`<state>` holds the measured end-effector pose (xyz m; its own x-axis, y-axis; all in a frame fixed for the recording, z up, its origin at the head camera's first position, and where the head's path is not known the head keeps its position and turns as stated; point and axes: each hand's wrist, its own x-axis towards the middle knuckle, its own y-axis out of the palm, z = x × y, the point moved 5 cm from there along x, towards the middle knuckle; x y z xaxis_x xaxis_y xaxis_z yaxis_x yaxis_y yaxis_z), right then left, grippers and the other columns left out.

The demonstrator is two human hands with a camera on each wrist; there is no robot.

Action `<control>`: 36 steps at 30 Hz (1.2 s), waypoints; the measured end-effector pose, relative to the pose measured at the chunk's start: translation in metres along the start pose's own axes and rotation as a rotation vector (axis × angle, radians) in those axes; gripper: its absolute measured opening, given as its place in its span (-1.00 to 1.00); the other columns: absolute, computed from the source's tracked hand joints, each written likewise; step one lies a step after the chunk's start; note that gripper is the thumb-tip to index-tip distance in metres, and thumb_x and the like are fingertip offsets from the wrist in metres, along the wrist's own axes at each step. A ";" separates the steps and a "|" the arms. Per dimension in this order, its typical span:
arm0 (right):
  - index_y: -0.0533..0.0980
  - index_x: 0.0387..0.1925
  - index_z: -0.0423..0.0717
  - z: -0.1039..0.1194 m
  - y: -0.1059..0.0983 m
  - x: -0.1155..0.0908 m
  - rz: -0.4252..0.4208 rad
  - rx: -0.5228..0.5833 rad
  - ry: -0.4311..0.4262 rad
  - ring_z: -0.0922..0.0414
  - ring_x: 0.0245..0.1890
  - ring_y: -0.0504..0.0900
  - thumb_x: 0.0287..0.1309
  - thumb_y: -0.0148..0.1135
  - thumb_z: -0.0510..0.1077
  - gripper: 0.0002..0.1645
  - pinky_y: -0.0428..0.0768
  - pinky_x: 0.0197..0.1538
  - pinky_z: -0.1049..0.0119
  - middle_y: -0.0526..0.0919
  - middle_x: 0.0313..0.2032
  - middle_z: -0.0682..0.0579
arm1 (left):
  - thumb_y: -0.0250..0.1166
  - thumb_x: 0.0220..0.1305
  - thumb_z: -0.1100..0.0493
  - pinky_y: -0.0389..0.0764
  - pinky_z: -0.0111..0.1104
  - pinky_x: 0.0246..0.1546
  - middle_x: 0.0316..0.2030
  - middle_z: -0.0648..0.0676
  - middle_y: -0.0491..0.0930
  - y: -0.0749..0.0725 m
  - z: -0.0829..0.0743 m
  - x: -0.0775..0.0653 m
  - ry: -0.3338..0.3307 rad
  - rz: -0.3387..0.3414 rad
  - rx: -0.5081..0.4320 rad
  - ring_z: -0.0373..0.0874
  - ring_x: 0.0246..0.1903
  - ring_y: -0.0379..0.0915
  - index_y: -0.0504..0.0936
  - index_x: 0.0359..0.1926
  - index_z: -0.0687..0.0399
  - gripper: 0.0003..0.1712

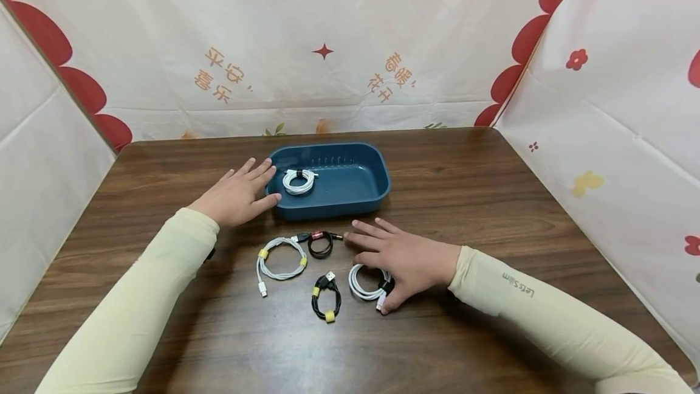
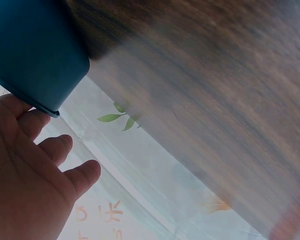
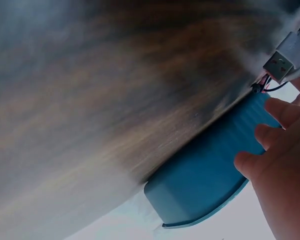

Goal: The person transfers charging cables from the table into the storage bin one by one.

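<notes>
My left hand [image 1: 235,193] lies along the left end of a blue plastic basin [image 1: 333,207], fingers spread, with fingertips at its rim in the left wrist view. Inside the basin is a coiled white cable [image 1: 298,188] with a black strap. Over a second coiled white cable [image 1: 356,287] my right hand [image 1: 410,260] spreads its fingers, partly hiding that coil. The thumb is right by its plug. In the right wrist view, a USB plug [image 3: 286,57] shows beyond the fingers of the right hand [image 3: 285,150].
Left of the right hand lie a white cable with yellow ties [image 1: 277,276], a small black cable with a red tie [image 1: 321,253] and a black cable with yellow ties [image 1: 315,306]. The brown wooden table [image 1: 448,175] meets patterned cloth walls [image 1: 322,5] at back and sides.
</notes>
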<state>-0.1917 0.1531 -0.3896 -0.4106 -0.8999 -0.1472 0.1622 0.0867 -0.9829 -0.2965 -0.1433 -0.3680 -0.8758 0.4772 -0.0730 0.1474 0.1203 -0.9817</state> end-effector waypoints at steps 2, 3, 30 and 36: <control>0.41 0.33 0.06 -0.001 -0.001 0.000 -0.004 0.005 0.004 -0.03 0.55 -0.31 -0.07 0.24 0.61 0.07 -0.14 0.47 -0.16 0.02 0.54 -0.03 | -0.15 0.41 -0.45 -0.09 0.23 0.38 0.55 0.11 -0.11 0.000 0.000 0.000 0.001 -0.001 0.001 0.18 0.52 -0.32 0.04 0.56 0.07 -0.04; 0.40 0.34 0.05 -0.001 -0.002 0.000 -0.005 0.006 0.005 -0.03 0.55 -0.31 -0.07 0.23 0.61 0.08 -0.15 0.47 -0.16 0.02 0.54 -0.03 | -0.15 0.42 -0.45 -0.09 0.23 0.38 0.55 0.11 -0.11 -0.001 0.000 0.000 0.002 -0.001 0.003 0.19 0.52 -0.32 0.04 0.56 0.07 -0.04; 0.48 0.24 -0.01 -0.010 -0.039 0.007 -0.113 -0.041 0.014 -0.03 0.55 -0.34 -0.11 0.31 0.58 0.04 -0.20 0.47 -0.17 0.01 0.54 -0.07 | -0.07 0.45 -0.37 -0.09 0.23 0.38 0.55 0.11 -0.11 -0.001 -0.001 0.000 0.000 -0.004 -0.003 0.17 0.52 -0.32 0.05 0.56 0.06 -0.10; 0.47 0.23 -0.02 -0.012 -0.047 0.009 -0.126 -0.058 0.012 -0.06 0.55 -0.35 -0.11 0.33 0.56 0.03 -0.23 0.46 -0.18 0.00 0.54 -0.09 | -0.13 0.42 -0.43 -0.08 0.23 0.38 0.55 0.11 -0.10 -0.001 0.000 0.000 0.001 -0.006 0.001 0.18 0.52 -0.31 0.05 0.56 0.06 -0.06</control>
<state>-0.2141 0.1459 -0.3459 -0.4351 -0.9001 -0.0234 0.0569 -0.0016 -0.9984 -0.2966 -0.1432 -0.3670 -0.8763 0.4771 -0.0668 0.1413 0.1220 -0.9824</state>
